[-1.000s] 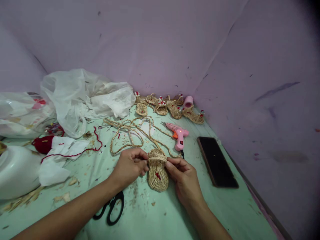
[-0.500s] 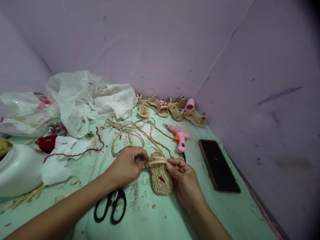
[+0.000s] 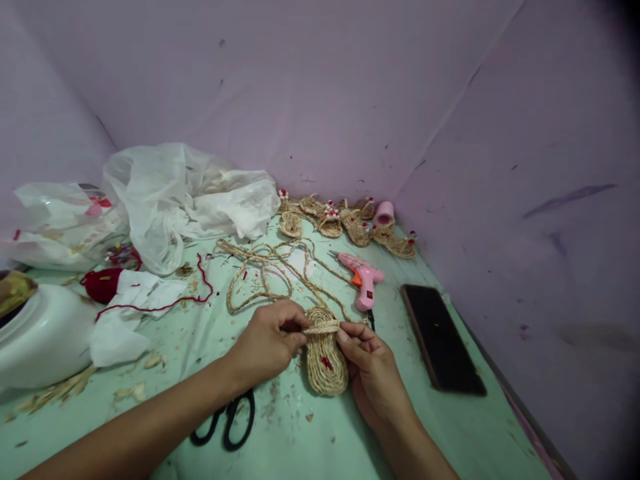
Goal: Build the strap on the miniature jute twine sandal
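Observation:
A small woven straw slipper sole with a red mark near its heel lies in front of me on the green table. Across its upper part runs a braided straw strap. My left hand pinches the strap's left end between thumb and fingers. On the other side my right hand is closed on the strap's right end at the sole's edge. A long braided straw cord spreads in loops behind the sole. Black scissors lie partly hidden under my left forearm.
A pink glue gun and a phone lie to the right. Several finished slippers line the wall beside a pink roll. Plastic bags, red yarn and a white pot stand at the left.
My left hand has moved slightly right and now grips the strap's left end. The strap lies straighter across the sole. The whole view has shifted a little.

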`<act>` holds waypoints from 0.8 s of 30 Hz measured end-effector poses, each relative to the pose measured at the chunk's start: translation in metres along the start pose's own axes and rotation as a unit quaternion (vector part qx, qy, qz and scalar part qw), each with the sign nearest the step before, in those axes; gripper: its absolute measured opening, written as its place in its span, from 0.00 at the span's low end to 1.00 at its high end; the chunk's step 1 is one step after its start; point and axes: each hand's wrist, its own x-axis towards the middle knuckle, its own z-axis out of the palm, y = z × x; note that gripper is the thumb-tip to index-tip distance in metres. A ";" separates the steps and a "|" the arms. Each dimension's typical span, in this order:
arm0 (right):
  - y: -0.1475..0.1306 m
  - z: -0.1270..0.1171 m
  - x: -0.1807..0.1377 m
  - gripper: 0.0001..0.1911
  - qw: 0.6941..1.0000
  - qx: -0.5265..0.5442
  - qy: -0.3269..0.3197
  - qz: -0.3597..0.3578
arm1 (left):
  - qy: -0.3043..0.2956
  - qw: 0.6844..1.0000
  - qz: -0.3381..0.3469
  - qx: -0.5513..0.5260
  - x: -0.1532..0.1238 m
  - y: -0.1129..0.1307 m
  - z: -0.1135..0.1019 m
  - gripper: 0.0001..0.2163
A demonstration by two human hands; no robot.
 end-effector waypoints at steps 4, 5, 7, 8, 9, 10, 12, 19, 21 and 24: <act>0.002 0.002 0.000 0.20 0.999 -0.004 -0.030 -0.027 | -0.007 0.996 -0.062 -0.065 0.001 0.004 0.001 0.04; 0.003 0.002 0.000 0.21 0.999 -0.013 -0.037 -0.032 | -0.005 0.995 -0.065 -0.070 0.001 0.005 0.001 0.04; 0.005 0.000 0.002 0.20 0.998 -0.037 -0.044 -0.032 | 0.002 0.995 -0.062 -0.082 0.001 0.007 0.001 0.04; 0.006 -0.001 0.003 0.18 0.998 -0.046 -0.043 -0.029 | 0.005 0.994 -0.062 -0.089 0.001 0.008 0.001 0.04; 0.007 -0.002 0.003 0.16 0.997 -0.053 -0.039 -0.027 | 0.009 0.993 -0.063 -0.095 0.001 0.008 0.001 0.04; 0.007 -0.002 0.004 0.16 0.998 -0.055 -0.034 -0.026 | 0.013 0.993 -0.066 -0.100 0.001 0.009 0.001 0.04; 0.008 -0.003 0.004 0.15 0.998 -0.056 -0.025 -0.031 | 0.020 0.991 -0.080 -0.107 0.002 0.009 0.002 0.04; 0.007 0.001 0.002 0.15 0.998 -0.043 -0.024 -0.046 | 0.008 0.985 -0.111 -0.130 0.003 0.007 0.002 0.06; 0.007 0.001 0.002 0.14 0.998 -0.029 -0.012 -0.054 | 0.002 0.985 -0.099 -0.138 0.003 0.006 0.001 0.07; 0.007 0.001 0.002 0.14 0.999 -0.010 -0.004 -0.053 | -0.015 0.988 -0.065 -0.140 0.003 0.005 -0.002 0.08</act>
